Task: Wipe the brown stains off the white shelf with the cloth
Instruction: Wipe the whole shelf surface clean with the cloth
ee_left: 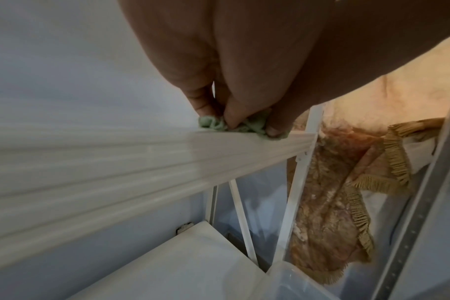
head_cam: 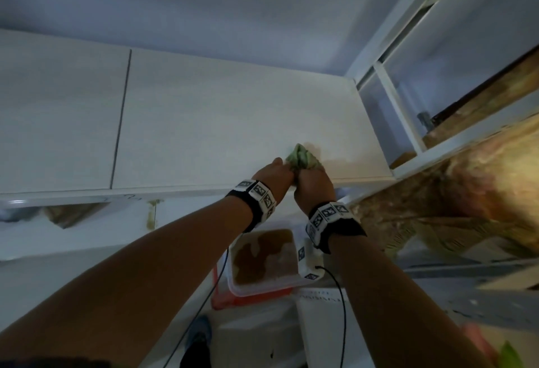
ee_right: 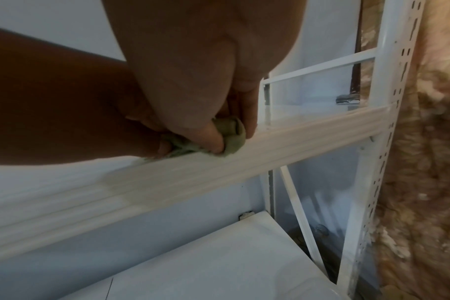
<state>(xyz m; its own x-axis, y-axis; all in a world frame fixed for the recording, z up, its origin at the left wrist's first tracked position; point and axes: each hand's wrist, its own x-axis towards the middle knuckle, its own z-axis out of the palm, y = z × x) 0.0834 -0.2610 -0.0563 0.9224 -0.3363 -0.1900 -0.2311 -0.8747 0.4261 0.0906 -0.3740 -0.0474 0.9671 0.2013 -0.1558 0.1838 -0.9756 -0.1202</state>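
White shelf (head_cam: 204, 122): wiping step in hand. Left hand (head_cam: 272, 176), fingers curled, pinched green cloth (head_cam: 303, 159) at shelf's front edge, about 5 o'clock. Right hand (head_cam: 313, 185), curled, gripped same cloth. Faint brown stain (head_cam: 335, 160) at cloth's 3 o'clock; next move likely a firm rightward stroke.

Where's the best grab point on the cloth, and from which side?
Take the cloth by its bunched top, from the shelf's open front edge, coming down from above. It is crumpled into a wad right at that edge, so there is no flat hem to pinch. Both hands, left and right, grip it this way now.
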